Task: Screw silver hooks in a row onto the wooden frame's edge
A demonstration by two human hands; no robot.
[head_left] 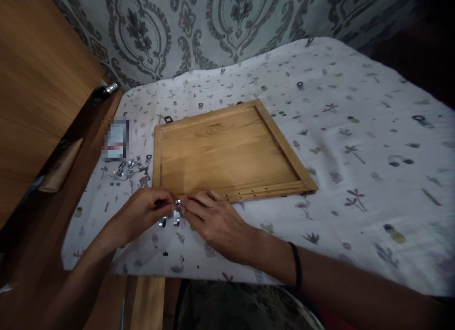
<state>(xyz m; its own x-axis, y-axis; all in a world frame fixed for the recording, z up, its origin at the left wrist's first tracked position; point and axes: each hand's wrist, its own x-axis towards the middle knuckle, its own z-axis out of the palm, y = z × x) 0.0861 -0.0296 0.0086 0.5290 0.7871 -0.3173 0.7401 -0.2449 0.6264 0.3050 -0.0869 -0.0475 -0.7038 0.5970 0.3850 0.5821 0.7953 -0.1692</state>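
A framed wooden board (220, 150) lies flat on a patterned white cloth, with a row of small dark holes along its near edge. At the near left of that edge, my left hand (147, 204) pinches a small shiny metal hook (177, 203). My right hand (216, 223) is closed against the same hook from the right, its fingers resting over the board's edge. Another curved metal hook (177, 218) hangs just below, and one more (162, 221) lies beside it. How the pinched hook meets the board is hidden by my fingers.
A pile of shiny metal hooks (130, 168) sits left of the board, near a blurred phone-like object (116, 140). White printed cloth (355, 178) covers the surface. Wooden furniture (42, 74) stands at the left, with a dark bottle (104, 92) beside it. A patterned curtain (199, 31) hangs behind.
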